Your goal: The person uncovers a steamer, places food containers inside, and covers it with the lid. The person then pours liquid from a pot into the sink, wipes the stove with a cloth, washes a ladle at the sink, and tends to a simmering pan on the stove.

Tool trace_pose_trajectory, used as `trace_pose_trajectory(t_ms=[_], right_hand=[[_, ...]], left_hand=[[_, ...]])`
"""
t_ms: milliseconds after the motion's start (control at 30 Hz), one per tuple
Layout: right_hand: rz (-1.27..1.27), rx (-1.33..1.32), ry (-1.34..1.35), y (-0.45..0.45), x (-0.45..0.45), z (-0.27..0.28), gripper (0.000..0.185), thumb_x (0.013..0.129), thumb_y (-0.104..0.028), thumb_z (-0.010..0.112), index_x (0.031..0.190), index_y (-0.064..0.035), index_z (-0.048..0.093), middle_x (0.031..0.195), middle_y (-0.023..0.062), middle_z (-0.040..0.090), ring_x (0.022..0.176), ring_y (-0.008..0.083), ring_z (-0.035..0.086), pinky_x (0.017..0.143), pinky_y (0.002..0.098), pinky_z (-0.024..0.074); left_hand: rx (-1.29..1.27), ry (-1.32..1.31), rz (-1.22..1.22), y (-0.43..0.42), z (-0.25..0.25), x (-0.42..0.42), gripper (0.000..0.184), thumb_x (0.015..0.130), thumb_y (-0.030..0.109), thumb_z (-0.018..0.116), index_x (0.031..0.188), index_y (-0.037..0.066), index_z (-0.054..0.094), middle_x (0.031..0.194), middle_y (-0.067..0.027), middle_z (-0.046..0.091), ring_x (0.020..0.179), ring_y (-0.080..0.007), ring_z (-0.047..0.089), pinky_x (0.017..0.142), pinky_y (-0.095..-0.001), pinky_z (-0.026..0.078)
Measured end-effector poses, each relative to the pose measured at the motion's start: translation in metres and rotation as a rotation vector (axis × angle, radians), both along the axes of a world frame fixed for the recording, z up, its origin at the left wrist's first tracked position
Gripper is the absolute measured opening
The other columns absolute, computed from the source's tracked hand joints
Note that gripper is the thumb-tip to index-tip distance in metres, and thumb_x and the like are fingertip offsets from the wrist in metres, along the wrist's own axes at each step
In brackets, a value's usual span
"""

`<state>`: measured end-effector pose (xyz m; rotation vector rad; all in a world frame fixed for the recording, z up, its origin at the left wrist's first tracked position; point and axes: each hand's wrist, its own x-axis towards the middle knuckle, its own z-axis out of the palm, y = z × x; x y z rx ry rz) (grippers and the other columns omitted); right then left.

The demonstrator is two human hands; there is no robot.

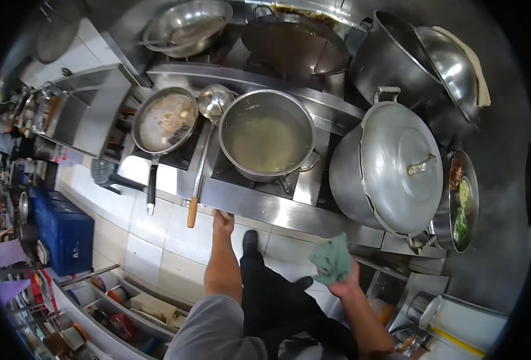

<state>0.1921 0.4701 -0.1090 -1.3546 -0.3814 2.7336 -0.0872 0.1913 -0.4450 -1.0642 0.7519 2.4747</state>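
My left hand (223,222) is at the front edge of the stove (265,207), its fingers curled on something small that I cannot make out. My right hand (344,283) grips a crumpled green cloth (331,259) in front of the stove. Between and beyond my hands, an open pot (267,135) of cloudy, pale liquid sits on a burner. To its left is a frying pan (164,120) with food in bubbling liquid. A ladle (200,162) with a wooden handle rests between the pan and the pot, its handle end sticking out past the edge near my left hand.
A large lidded pot (391,168) stands at the right, beside a metal tray (462,201) of chopped ingredients. Behind are a wok (295,45), a metal bowl (187,27) and a tall pot (394,54). A blue crate (61,231) and shelving (115,300) are at lower left.
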Motion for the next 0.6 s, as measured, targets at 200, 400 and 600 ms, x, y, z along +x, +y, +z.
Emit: trace_pose_trajectory(t_ms=[200,400,600], right_hand=[[-0.155,0.081,0.063,-0.017,-0.146,-0.015,0.041,0.096,-0.034,0.040,0.121,-0.0089,0.062,0.120,0.0100,0.065,0.109,0.0296,0.061,0.089,0.0440,0.0513],[-0.369,0.241,0.087,-0.011,-0.226,-0.010,0.041,0.099,-0.036,0.043,0.125,-0.0072,0.058,0.122,0.0090,0.063,0.110,0.0282,0.061,0.092,0.0424,0.0497],[-0.357,0.605,-0.005,-0.024,-0.262,-0.002,0.054,0.102,-0.045,0.048,0.139,-0.0067,0.047,0.128,0.0067,0.057,0.113,0.0231,0.056,0.097,0.0375,0.0460]], left_hand=[[-0.115,0.169,-0.165,-0.002,0.023,-0.005,0.025,0.103,0.026,0.050,0.123,0.012,0.053,0.116,-0.0042,0.061,0.103,-0.0203,0.062,0.087,-0.0367,0.054],[-0.548,0.253,-0.110,0.011,0.038,0.006,0.029,0.092,0.012,0.064,0.117,0.009,0.049,0.113,-0.0067,0.057,0.100,-0.0201,0.059,0.084,-0.0380,0.052],[-0.286,0.078,-0.721,-0.023,0.105,0.069,0.040,0.092,0.014,0.069,0.125,0.002,0.050,0.118,-0.0083,0.062,0.108,-0.0199,0.061,0.093,-0.0352,0.051]])
